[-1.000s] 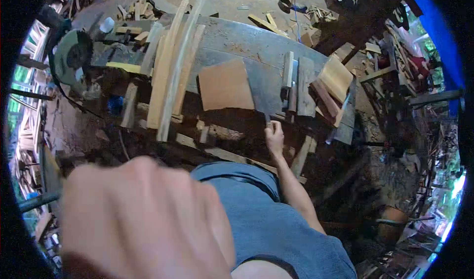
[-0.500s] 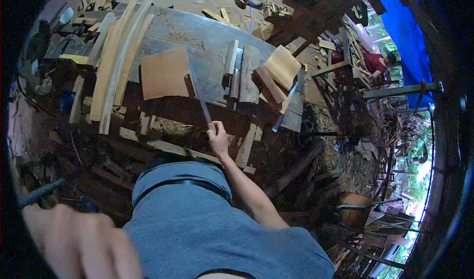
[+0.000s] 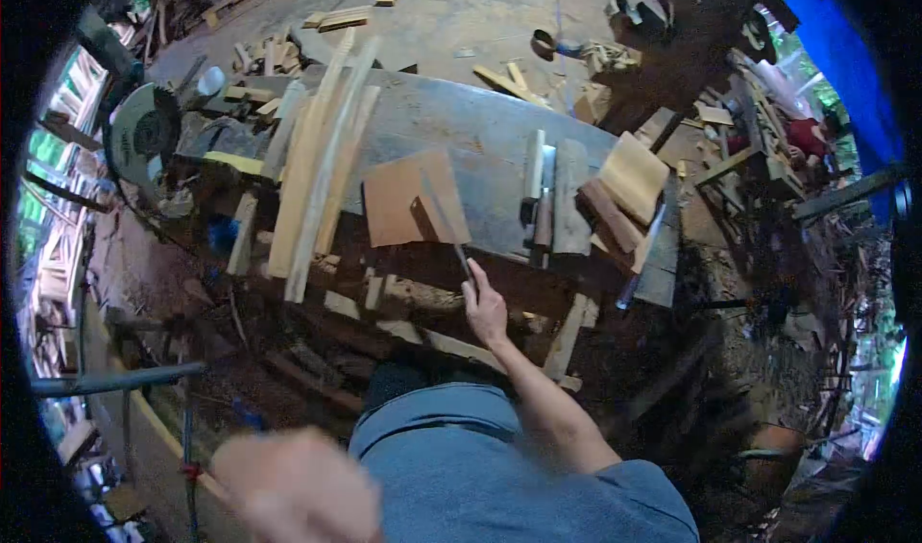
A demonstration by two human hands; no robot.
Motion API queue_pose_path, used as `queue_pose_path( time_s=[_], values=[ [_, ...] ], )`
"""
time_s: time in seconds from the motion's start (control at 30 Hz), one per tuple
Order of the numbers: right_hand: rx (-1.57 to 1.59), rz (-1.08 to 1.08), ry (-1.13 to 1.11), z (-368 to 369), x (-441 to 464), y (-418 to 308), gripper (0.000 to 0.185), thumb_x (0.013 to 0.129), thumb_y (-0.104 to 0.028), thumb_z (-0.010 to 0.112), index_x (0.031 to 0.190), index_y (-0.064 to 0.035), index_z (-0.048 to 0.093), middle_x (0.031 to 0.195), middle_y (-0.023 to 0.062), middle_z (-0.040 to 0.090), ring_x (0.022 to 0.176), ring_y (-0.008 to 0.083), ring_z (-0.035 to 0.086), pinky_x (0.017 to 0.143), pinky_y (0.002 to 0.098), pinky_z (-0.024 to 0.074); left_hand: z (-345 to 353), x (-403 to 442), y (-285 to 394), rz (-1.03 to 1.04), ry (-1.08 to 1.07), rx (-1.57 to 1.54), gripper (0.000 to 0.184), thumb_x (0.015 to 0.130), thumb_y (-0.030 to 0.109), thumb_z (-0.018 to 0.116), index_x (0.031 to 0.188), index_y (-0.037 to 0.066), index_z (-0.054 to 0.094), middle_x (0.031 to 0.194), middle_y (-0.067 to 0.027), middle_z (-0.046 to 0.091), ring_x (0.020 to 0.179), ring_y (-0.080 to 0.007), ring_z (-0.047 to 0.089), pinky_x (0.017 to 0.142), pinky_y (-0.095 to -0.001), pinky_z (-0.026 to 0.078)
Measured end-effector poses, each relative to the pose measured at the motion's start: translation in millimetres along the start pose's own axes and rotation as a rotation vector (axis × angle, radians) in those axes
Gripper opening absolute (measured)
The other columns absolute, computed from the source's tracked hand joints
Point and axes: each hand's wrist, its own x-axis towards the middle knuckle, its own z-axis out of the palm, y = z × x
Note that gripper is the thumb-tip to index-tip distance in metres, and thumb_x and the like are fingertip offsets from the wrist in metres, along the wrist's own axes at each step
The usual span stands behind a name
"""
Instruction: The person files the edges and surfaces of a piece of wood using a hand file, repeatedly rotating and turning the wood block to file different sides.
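Observation:
My right hand [image 3: 487,314] is closed round the near end of a long, thin, blade-like tool [image 3: 443,207]. The tool points away from me over a flat square brown board [image 3: 389,197] near the front edge of the workbench [image 3: 499,120]. Whether it touches the board cannot be made out. A dark mark or shadow shows on the board beside it. At the lower left, close to the camera, my left hand [image 3: 298,485] is smeared by motion, its fingers unclear.
Long wooden strips [image 3: 312,159] lie across the bench's left part. To the right are a handled tool [image 3: 544,217], wood blocks [image 3: 571,197] and a pale board [image 3: 634,176]. A round saw-like blade [image 3: 144,135] stands far left. A person in red [image 3: 805,138] is far right.
The view has swung about. The tool, unclear one second ago and at the board's right edge half a second ago, now reaches over the board. My left hand looks smaller than one second ago.

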Motion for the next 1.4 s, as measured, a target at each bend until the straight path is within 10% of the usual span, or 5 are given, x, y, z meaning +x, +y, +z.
queue_pose_path(
  time_s=[0.17,0.3,0.6,1.07,1.4],
  values=[
    [0.024,-0.062,0.125,2.9,27.2,-6.0,0.046,0.096,-0.032,0.056,0.140,-0.0197,0.050,0.106,0.0208,0.069,0.092,0.0412,0.068,0.076,0.0465,0.0532,-50.8,-72.4,-107.6,-0.796,1.155,-0.025,0.041,0.093,0.024,0.065,0.126,0.001,0.057,0.092,-0.0049,0.062,0.077,-0.0135,0.061,0.065,-0.0240,0.048],
    [-0.030,0.016,0.187,7.4,54.0,5.6,0.048,0.090,-0.033,0.062,0.133,-0.0124,0.055,0.106,0.0240,0.068,0.094,0.0434,0.066,0.079,0.0489,0.0533,-94.3,-174.8,-224.2,-0.791,1.746,-0.149,0.047,0.099,0.018,0.057,0.142,0.008,0.041,0.100,-0.0041,0.059,0.079,-0.0125,0.061,0.069,-0.0272,0.054],
    [-0.101,-0.007,0.099,22.4,83.9,1.3,0.047,0.090,-0.032,0.062,0.131,-0.0082,0.058,0.109,0.0241,0.067,0.099,0.0426,0.065,0.083,0.0478,0.0529,-168.5,-249.4,-333.2,-1.155,1.461,0.648,0.055,0.092,0.025,0.060,0.138,0.001,0.043,0.131,-0.0283,0.053,0.117,-0.0432,0.055,0.100,-0.0487,0.043],
    [0.193,0.129,-0.115,30.9,47.5,-23.8,0.042,0.099,-0.034,0.053,0.128,-0.0045,0.060,0.114,0.0249,0.065,0.098,0.0397,0.067,0.082,0.0416,0.0521,-214.1,-177.2,-315.0,-1.187,1.283,0.965,0.065,0.090,0.022,0.061,0.145,0.002,0.033,0.148,-0.0273,0.025,0.133,-0.0448,0.036,0.109,-0.0456,0.035],
    [-0.213,-0.101,0.085,2.3,84.4,-25.6,0.050,0.096,-0.021,0.056,0.143,-0.0345,0.046,0.094,0.0157,0.068,0.078,0.0371,0.067,0.067,0.0457,0.0526,-241.2,-152.1,-357.3,-1.063,1.239,1.518,0.053,0.096,0.027,0.051,0.146,0.012,0.038,0.147,-0.0143,0.038,0.138,-0.0334,0.031,0.116,-0.0526,0.019]
  ],
)
